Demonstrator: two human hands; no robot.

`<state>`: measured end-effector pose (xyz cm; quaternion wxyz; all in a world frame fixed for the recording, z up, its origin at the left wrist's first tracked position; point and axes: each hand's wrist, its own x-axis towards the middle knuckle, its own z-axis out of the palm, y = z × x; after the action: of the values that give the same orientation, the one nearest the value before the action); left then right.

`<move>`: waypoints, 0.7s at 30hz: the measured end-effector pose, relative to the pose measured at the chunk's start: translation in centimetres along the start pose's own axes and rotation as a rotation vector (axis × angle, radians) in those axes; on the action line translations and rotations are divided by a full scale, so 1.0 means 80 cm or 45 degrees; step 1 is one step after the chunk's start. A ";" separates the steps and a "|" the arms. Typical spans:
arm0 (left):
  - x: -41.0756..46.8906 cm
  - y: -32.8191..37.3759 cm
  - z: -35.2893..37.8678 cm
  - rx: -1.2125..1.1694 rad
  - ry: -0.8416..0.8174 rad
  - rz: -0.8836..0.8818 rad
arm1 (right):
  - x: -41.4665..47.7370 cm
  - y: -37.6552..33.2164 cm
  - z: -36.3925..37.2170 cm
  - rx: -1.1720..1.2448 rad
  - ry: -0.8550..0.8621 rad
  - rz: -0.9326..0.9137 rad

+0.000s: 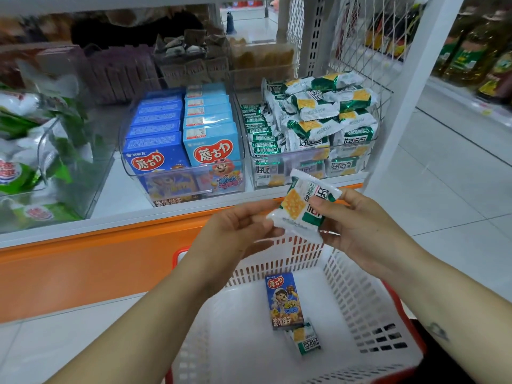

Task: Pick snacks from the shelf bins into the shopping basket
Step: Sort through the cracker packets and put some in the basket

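Note:
A white and green cracker packet [297, 205] is held above the white shopping basket [357, 297]. My left hand [235, 231] pinches its lower left edge. My right hand [357, 220] grips its right side, thumb on the front. On the basket's floor lie a dark blue biscuit box [284, 300] and another cracker packet [304, 338]. The clear bin of cracker packets [313, 120] stands on the shelf just behind my hands.
A clear bin [182, 139] with dark blue and light blue biscuit boxes stands left of the cracker bin. Green and white bags [25, 151] fill bins at far left. An orange shelf front [97, 261] runs below. A white wire rack post [410, 92] rises at right.

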<state>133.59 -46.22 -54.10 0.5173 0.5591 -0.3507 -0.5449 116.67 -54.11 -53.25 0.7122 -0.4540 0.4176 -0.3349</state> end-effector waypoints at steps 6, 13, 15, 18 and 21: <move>-0.003 -0.009 0.015 -0.301 0.025 -0.099 | -0.002 0.009 0.007 0.070 0.034 -0.019; -0.002 -0.023 0.027 -0.182 0.052 -0.083 | -0.001 0.015 0.008 0.152 0.038 0.013; -0.002 -0.021 0.025 -0.155 0.039 -0.037 | 0.001 0.014 0.007 0.223 0.028 0.074; 0.000 -0.019 0.021 -0.127 0.030 0.009 | 0.001 0.012 0.006 0.251 0.004 0.126; 0.001 -0.019 0.016 -0.063 0.059 0.028 | -0.001 0.010 0.003 0.136 -0.036 0.083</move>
<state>132.09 -46.25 -55.40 0.5448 0.5547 -0.3311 -0.5347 116.92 -53.71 -53.91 0.7517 -0.4062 0.4037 -0.3270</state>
